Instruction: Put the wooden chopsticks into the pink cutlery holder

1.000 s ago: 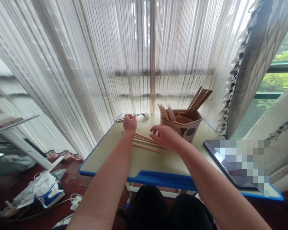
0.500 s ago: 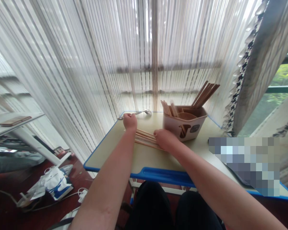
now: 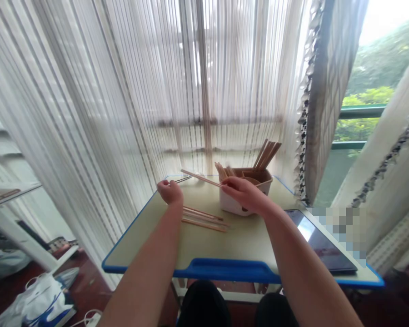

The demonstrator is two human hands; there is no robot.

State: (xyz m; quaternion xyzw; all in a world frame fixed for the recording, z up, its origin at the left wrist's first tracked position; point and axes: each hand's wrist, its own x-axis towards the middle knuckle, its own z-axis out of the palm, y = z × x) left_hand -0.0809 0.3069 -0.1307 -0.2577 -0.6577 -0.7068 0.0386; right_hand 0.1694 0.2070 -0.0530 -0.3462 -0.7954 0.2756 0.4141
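Thin wooden chopsticks (image 3: pixel 201 178) are pinched in my right hand (image 3: pixel 240 190), raised in front of the caddy and pointing left; I cannot tell whether there is one or a pair. My left hand (image 3: pixel 172 191) is closed at the table's left side, its fingertips hidden. Right by its fingers shows a metal utensil handle (image 3: pixel 183 180), and whether the hand grips it I cannot tell. More chopsticks (image 3: pixel 204 222) lie loose on the tabletop between my forearms. The utensil caddy (image 3: pixel 229 202), white outside and brown inside, holds several light sticks and darker chopsticks (image 3: pixel 267 154).
The pale table (image 3: pixel 150 245) has a blue edge with a blue tray groove (image 3: pixel 228 269) at the front. A tablet (image 3: pixel 322 245) lies on the right, partly under a blurred patch. Curtains (image 3: pixel 139 91) hang behind. A white bag (image 3: pixel 42 297) rests on the floor, left.
My right hand has risen from the loose chopsticks, lifting some up beside the caddy. My left hand stays closed near the metal utensil. The camera view has shifted.
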